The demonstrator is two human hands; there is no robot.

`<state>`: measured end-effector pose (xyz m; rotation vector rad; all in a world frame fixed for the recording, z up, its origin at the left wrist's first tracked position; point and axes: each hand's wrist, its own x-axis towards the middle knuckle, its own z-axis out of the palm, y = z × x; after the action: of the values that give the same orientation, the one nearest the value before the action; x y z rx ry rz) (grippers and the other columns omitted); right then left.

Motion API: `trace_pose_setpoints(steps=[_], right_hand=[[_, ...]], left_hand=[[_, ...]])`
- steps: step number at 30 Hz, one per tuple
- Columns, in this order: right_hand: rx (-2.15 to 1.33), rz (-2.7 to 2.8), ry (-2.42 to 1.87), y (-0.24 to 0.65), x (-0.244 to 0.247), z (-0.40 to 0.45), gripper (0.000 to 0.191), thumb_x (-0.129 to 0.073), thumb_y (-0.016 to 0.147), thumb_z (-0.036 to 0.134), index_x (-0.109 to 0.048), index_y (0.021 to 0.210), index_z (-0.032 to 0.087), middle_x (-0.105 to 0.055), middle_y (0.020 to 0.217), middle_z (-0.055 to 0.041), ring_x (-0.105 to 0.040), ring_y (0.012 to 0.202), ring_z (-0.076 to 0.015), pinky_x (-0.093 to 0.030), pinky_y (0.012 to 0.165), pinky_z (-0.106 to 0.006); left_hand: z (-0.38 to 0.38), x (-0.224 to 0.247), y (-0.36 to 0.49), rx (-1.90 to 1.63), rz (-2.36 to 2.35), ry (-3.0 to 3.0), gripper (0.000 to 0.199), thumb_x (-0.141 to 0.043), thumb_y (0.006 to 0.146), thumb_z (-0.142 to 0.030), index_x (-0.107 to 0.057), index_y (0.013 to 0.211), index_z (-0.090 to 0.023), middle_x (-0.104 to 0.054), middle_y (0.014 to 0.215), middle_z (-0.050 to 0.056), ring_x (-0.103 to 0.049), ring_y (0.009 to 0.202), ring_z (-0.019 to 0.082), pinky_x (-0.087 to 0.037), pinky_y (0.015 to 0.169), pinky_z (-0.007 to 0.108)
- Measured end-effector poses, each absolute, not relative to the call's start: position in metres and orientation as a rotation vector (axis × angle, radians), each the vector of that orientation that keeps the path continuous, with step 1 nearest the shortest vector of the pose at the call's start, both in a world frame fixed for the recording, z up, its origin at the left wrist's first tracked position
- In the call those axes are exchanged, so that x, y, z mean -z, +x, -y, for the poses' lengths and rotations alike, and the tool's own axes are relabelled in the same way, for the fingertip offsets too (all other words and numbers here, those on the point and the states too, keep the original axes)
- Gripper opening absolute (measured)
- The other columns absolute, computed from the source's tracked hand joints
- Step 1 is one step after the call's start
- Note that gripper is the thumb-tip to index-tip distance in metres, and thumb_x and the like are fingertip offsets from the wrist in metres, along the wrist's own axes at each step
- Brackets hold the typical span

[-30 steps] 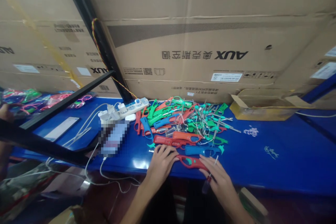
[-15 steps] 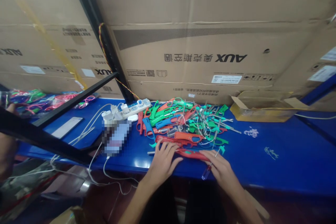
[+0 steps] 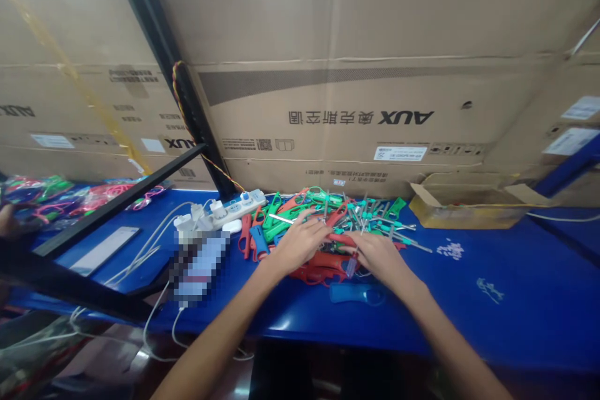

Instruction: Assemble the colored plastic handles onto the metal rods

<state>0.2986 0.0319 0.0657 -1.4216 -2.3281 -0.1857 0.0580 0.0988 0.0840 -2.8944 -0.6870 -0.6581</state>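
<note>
My left hand [image 3: 302, 240] is closed around the front of a red long-nosed lighter [image 3: 343, 239], whose metal tube [image 3: 280, 219] sticks out to the left. My right hand [image 3: 377, 255] grips the lighter's rear end. It also keeps a screwdriver [image 3: 351, 266] with a clear purplish handle, pointing down. Both hands are over a heap of lighter parts: red casings [image 3: 323, 260], green casings [image 3: 276, 207], metal tubes and thin wires. A blue casing half [image 3: 356, 294] lies on the table just in front of the heap.
A blue table [image 3: 469, 319] carries everything. An open cardboard box [image 3: 469, 215] stands at right. To the left are a power strip [image 3: 239, 207], a blurred phone [image 3: 199, 272], cables and a black metal frame [image 3: 154, 19]. Bagged pink and green items [image 3: 107, 197] lie beyond, near another person's hand [image 3: 7, 222].
Both hands have lifted the red lighter up and away from me, over the heap. The blue casing half in front now shows. The view has tilted slightly.
</note>
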Motion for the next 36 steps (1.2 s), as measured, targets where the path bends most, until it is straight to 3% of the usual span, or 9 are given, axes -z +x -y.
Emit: trace_pose_setpoints(steps=[3,6,10,13,16,18,25,31,36], right_hand=[[0.219,2.333,-1.429,0.297,-0.065,-0.063,0.017,-0.056,0.100,0.019,-0.071,0.107,0.017,-0.079,0.088,-0.0101,-0.075,0.075,-0.0233,-0.049,0.060,-0.027],[0.250,2.314,-1.412,0.297,-0.061,-0.081,0.016,-0.057,0.101,0.021,-0.070,0.108,0.017,-0.080,0.093,-0.0099,-0.076,0.078,-0.0227,-0.047,0.060,-0.025],[0.289,2.236,-1.382,0.302,-0.055,-0.081,0.022,-0.053,0.102,0.022,-0.068,0.119,0.016,-0.080,0.100,-0.0106,-0.077,0.085,-0.0228,-0.050,0.064,-0.026],[0.306,2.155,-1.366,0.304,-0.050,-0.073,0.026,-0.049,0.105,0.025,-0.067,0.123,0.016,-0.080,0.104,-0.0105,-0.077,0.084,-0.0223,-0.052,0.065,-0.027],[0.305,2.086,-1.349,0.303,-0.045,-0.067,0.028,-0.048,0.107,0.030,-0.069,0.119,0.017,-0.080,0.105,-0.0102,-0.078,0.084,-0.0224,-0.053,0.066,-0.026],[0.298,2.057,-1.336,0.303,-0.043,-0.065,0.030,-0.048,0.107,0.034,-0.070,0.117,0.016,-0.081,0.102,-0.0102,-0.079,0.083,-0.0229,-0.054,0.066,-0.027],[0.218,2.049,-1.266,0.300,-0.048,-0.057,0.035,-0.047,0.108,0.043,-0.070,0.112,0.016,-0.081,0.094,-0.0091,-0.078,0.073,-0.0213,-0.052,0.061,-0.026],[0.086,2.014,-1.231,0.291,-0.053,-0.051,0.041,-0.047,0.106,0.048,-0.069,0.112,0.015,-0.079,0.080,-0.0076,-0.074,0.061,-0.0208,-0.050,0.056,-0.027],[-0.037,2.013,-1.169,0.292,-0.051,-0.052,0.035,-0.054,0.104,0.046,-0.069,0.113,0.017,-0.080,0.087,-0.0080,-0.076,0.066,-0.0217,-0.052,0.059,-0.027]], left_hand=[[-0.119,-0.093,0.064,0.649,0.668,-2.862,0.024,-0.048,0.103,-0.013,-0.066,0.116,-0.021,-0.075,0.105,0.004,-0.069,0.103,0.022,-0.032,0.119,0.053],[-0.129,-0.092,0.065,0.778,0.711,-2.769,0.022,-0.054,0.103,-0.019,-0.064,0.123,-0.022,-0.075,0.109,0.004,-0.066,0.110,0.022,-0.028,0.122,0.052],[-0.120,-0.080,0.062,1.188,0.839,-2.514,0.044,-0.066,0.096,-0.048,-0.061,0.132,-0.022,-0.069,0.129,0.011,-0.056,0.128,0.030,-0.032,0.117,0.056],[-0.109,-0.067,0.062,1.409,0.864,-2.465,0.036,-0.062,0.095,-0.058,-0.071,0.099,-0.023,-0.075,0.092,0.006,-0.067,0.090,0.023,-0.048,0.092,0.042],[-0.103,-0.058,0.065,1.469,0.879,-2.659,0.046,-0.057,0.099,-0.056,-0.066,0.072,-0.021,-0.066,0.063,0.001,-0.059,0.062,0.016,-0.046,0.070,0.033],[-0.104,-0.055,0.069,1.568,0.979,-2.836,0.047,-0.058,0.099,-0.055,-0.068,0.070,-0.021,-0.066,0.062,0.001,-0.059,0.060,0.015,-0.046,0.066,0.030],[-0.108,-0.055,0.082,1.917,1.443,-2.908,0.036,-0.054,0.101,-0.045,-0.074,0.099,-0.016,-0.075,0.085,0.005,-0.065,0.065,0.016,-0.052,0.060,0.025],[-0.108,-0.062,0.083,2.520,1.451,-3.085,0.029,-0.069,0.091,-0.040,-0.077,0.106,-0.017,-0.076,0.114,0.009,-0.070,0.105,0.025,-0.054,0.090,0.031],[-0.106,-0.068,0.081,2.543,1.387,-3.161,0.036,-0.071,0.089,-0.048,-0.075,0.104,-0.015,-0.077,0.110,0.010,-0.070,0.105,0.027,-0.054,0.092,0.034]])
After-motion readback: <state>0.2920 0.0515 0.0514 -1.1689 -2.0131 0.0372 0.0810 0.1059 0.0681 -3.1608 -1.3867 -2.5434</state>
